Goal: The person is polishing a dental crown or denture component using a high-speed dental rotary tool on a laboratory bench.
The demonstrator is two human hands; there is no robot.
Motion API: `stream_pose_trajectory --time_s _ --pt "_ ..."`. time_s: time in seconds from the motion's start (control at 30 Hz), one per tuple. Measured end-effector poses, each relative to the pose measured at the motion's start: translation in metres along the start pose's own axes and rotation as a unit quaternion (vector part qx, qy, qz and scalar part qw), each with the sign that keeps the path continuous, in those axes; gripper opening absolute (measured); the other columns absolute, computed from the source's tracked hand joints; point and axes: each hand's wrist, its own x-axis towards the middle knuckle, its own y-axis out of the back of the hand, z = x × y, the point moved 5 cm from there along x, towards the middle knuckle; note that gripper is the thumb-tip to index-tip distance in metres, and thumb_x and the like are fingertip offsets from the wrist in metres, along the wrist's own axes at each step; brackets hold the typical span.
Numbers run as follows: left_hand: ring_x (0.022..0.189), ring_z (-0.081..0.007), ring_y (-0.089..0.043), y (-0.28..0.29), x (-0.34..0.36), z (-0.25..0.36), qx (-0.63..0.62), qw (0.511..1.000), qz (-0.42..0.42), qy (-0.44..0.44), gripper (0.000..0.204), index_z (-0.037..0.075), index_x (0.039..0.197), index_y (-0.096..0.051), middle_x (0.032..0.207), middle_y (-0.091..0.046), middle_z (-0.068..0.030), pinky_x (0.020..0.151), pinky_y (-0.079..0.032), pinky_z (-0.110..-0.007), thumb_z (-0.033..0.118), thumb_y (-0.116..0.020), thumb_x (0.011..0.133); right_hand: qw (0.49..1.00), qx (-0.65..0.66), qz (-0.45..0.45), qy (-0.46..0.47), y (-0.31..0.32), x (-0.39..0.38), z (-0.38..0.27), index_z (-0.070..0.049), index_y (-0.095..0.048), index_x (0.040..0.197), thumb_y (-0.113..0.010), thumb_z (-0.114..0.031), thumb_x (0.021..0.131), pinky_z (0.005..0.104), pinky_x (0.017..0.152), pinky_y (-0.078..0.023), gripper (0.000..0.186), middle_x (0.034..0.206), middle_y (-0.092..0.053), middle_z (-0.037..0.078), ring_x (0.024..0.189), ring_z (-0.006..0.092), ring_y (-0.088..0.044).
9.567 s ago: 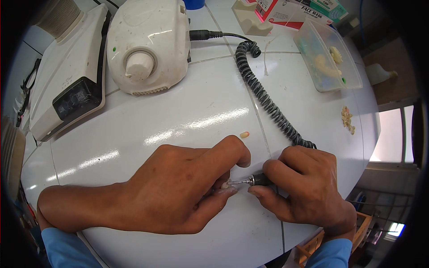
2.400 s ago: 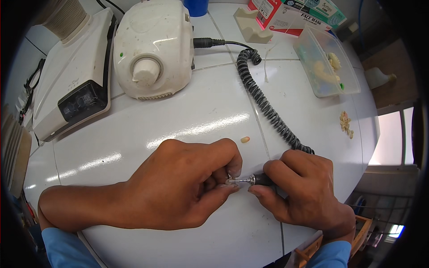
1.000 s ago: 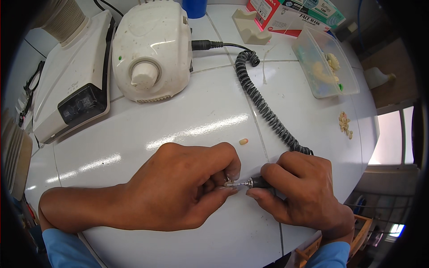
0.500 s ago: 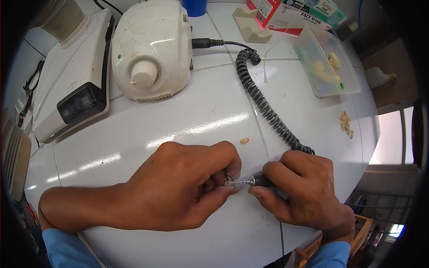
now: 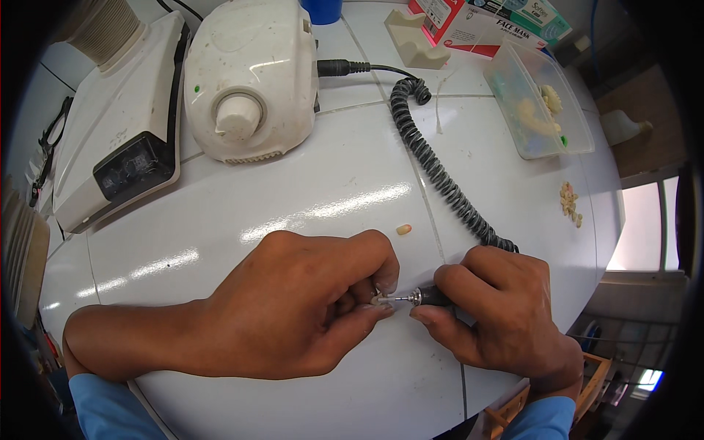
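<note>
White table (image 5: pixel 345 183): hands mid, edge nr.

Very little differs on my feed. My left hand (image 5: pixel 293 312) sits a touch lower on the white table (image 5: pixel 330 191) than 9.6 s ago: its knuckles, which then reached close to the small tan bead (image 5: pixel 404 229), now lie farther back, so more bare surface shows between them. The index finger has curled tighter over the tiny piece (image 5: pixel 378 298) it pinches. My right hand (image 5: pixel 499 308) has crept slightly left with the rotary handpiece (image 5: pixel 429 296), and the metal bit now touches the pinched piece. The head camera has tipped a little, so the white motor unit (image 5: pixel 249 73) sits slightly higher in view than 2.4 s ago.
</note>
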Motion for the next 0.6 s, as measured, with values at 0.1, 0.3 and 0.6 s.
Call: stream_pose_trajectory --time_s 0.1,0.3,0.6 --pt "0.070 -0.0105 -0.079 -0.0004 -0.0003 -0.0008 0.000 1.000 0.003 -0.001 0.021 0.002 0.104 -0.069 0.081 -0.078 -0.0060 0.058 -0.059 -0.023 0.002 -0.087 0.093 1.000 0.001 0.000 0.000 -0.0004 0.0003 0.0000 -0.015 -0.070 0.087 -0.091 -0.035 0.092 0.0373 0.048 -0.043 0.029 0.072 -0.050 0.000 0.054 0.0183 -0.055" --pt "0.070 -0.0096 -0.078 -0.0005 -0.0006 0.0005 0.006 1.000 0.004 0.008 0.021 0.003 0.102 -0.070 0.080 -0.077 -0.0046 0.058 -0.059 -0.022 0.005 -0.088 0.092 1.000 -0.005 0.004 0.009 -0.0013 0.0000 -0.0008 -0.015 -0.070 0.088 -0.090 -0.036 0.092 0.0373 0.047 -0.043 0.029 0.072 -0.049 0.000 0.055 0.0182 -0.054" --pt "0.073 -0.0098 -0.079 -0.0021 -0.0003 -0.0006 0.016 1.000 0.006 0.003 0.021 0.005 0.101 -0.071 0.083 -0.075 -0.0029 0.060 -0.061 -0.023 0.006 -0.089 0.090 1.000 -0.007 0.003 0.011 -0.0001 0.0000 -0.0007 -0.016 -0.072 0.089 -0.091 -0.036 0.091 0.0373 0.048 -0.042 0.027 0.072 -0.049 0.000 0.055 0.0188 -0.055"
